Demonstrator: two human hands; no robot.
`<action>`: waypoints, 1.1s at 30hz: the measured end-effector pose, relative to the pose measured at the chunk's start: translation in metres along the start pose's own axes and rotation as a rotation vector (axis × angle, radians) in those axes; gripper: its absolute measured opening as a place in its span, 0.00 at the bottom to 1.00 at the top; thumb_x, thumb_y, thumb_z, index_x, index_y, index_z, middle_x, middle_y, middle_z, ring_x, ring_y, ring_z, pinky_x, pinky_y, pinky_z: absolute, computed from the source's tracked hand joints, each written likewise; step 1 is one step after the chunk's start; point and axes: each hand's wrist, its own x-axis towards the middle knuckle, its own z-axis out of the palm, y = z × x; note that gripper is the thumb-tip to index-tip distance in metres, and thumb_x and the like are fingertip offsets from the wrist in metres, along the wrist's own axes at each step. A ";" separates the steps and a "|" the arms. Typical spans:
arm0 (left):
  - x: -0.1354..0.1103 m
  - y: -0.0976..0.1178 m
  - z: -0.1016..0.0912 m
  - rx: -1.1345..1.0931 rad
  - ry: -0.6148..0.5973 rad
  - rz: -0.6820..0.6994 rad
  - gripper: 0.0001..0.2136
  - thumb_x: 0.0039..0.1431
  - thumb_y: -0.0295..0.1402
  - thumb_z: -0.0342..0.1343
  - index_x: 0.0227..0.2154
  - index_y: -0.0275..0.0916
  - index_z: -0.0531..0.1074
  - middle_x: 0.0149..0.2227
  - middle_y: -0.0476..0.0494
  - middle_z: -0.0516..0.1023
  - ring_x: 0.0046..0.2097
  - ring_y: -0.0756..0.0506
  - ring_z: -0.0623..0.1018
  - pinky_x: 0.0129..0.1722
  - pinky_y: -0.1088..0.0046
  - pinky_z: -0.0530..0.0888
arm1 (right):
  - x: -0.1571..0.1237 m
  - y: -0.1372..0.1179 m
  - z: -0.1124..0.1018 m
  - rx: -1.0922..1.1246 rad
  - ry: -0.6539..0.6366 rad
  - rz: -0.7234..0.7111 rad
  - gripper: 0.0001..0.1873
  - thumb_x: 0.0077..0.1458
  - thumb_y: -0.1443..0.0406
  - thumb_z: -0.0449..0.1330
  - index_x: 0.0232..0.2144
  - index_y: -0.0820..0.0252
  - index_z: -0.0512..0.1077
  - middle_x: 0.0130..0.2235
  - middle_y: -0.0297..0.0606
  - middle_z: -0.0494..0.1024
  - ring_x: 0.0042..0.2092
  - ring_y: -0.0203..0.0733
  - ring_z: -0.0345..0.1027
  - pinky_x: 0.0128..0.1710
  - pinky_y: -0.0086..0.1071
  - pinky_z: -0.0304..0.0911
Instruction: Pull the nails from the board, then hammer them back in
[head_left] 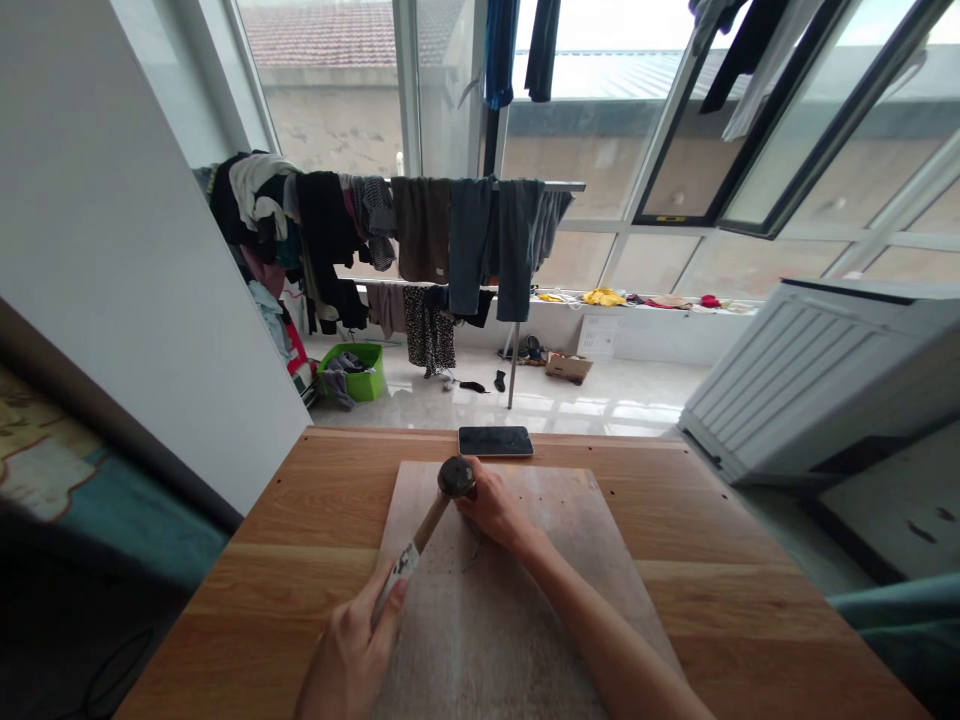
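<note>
My left hand (351, 645) is wrapped around the handle of a hammer (429, 522), its thumb lying along the pale, marked grip. The hammer's dark round head (456, 477) is over the far part of a worn wooden board (540, 600). Right beside the head, my right hand (493, 507) has its fingers curled together. The hammer head partly covers those fingertips, so what they hold cannot be made out. Thin, nail-like pieces (475, 550) are on the board just below my right hand, near several small dark holes or marks.
Under the board is a wooden table (285, 590); a phone (496, 441) lies at its far edge. Beyond stand a drying rack with clothes (472, 240), a green basket (367, 372) and a cardboard box (568, 367). A white ribbed unit (787, 370) is at the right.
</note>
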 end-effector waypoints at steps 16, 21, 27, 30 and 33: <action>-0.002 -0.019 -0.003 0.015 0.021 -0.002 0.25 0.66 0.51 0.43 0.52 0.44 0.79 0.51 0.47 0.82 0.56 0.40 0.79 0.50 0.73 0.78 | -0.007 -0.002 -0.017 -0.071 -0.091 0.030 0.23 0.51 0.71 0.59 0.51 0.59 0.66 0.38 0.36 0.77 0.41 0.42 0.70 0.45 0.34 0.63; -0.013 -0.046 -0.011 0.040 0.017 -0.076 0.25 0.66 0.51 0.44 0.53 0.45 0.78 0.50 0.49 0.82 0.56 0.40 0.79 0.50 0.74 0.78 | -0.005 -0.030 -0.020 -0.275 -0.297 0.145 0.22 0.48 0.73 0.59 0.47 0.59 0.69 0.36 0.38 0.80 0.38 0.42 0.71 0.36 0.30 0.59; -0.029 -0.068 -0.015 0.064 -0.054 -0.158 0.26 0.67 0.51 0.42 0.54 0.44 0.76 0.51 0.49 0.82 0.57 0.39 0.78 0.53 0.69 0.77 | 0.004 -0.043 -0.009 -0.395 -0.297 0.218 0.27 0.41 0.75 0.60 0.47 0.65 0.69 0.34 0.44 0.80 0.35 0.46 0.72 0.31 0.32 0.53; -0.031 -0.072 -0.015 0.043 -0.054 -0.166 0.26 0.67 0.50 0.42 0.54 0.44 0.76 0.52 0.48 0.82 0.57 0.39 0.78 0.53 0.69 0.77 | 0.006 -0.035 -0.014 -0.334 -0.283 0.213 0.28 0.41 0.75 0.61 0.48 0.64 0.68 0.31 0.37 0.79 0.34 0.42 0.71 0.31 0.30 0.55; -0.029 -0.074 -0.013 0.039 -0.051 -0.162 0.26 0.67 0.51 0.42 0.54 0.43 0.76 0.52 0.47 0.82 0.57 0.38 0.77 0.53 0.69 0.77 | 0.007 -0.022 -0.025 -0.130 -0.147 0.158 0.23 0.44 0.74 0.60 0.46 0.60 0.69 0.29 0.31 0.77 0.32 0.38 0.70 0.34 0.28 0.59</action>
